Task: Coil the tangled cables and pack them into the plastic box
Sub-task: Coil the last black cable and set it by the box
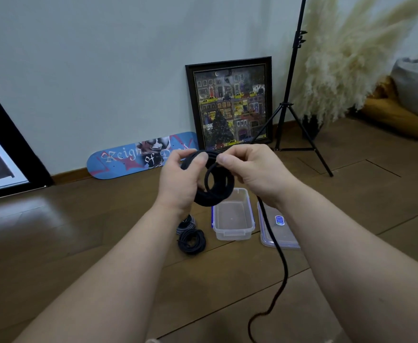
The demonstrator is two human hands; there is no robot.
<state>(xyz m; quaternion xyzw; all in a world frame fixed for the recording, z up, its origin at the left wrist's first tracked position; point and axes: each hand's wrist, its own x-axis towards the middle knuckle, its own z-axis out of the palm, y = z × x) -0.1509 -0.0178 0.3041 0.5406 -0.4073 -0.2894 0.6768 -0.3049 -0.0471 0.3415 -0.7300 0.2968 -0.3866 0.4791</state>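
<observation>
Wooden floor (104, 256) under a pale wall; person seated or crouched, both forearms stretched out over the work.

Black cable coil (214, 180) was held up in the air above the plastic box (232, 216), several loops already gathered. Left hand (180, 179) gripped the coil, thumb pressed across the loops at the top. Right hand (252, 169) pinched the newest loop between thumb and fingers, just beside the left thumb. Loose tail (281, 256) ran from under the right hand down to the floor, crossing over the lid (287, 233), and curled out of view at the bottom edge.

Box sat open with nothing seen inside, lid flat on the floor just beside it on the right. Two finished coils, dark coil (192, 241) and striped coil (185, 225), lay touching each other just left of the box.

Farther back: skateboard deck (141, 154) and framed picture (230, 102) leaning on the wall, tripod stand (292, 95), pampas grass (346, 58).

Risk, as judged: the tail could drag the lid as it was pulled in. If the left thumb eased, the loops could spring apart and tangle. A kink in the tail near the bottom might twist the next loop.
</observation>
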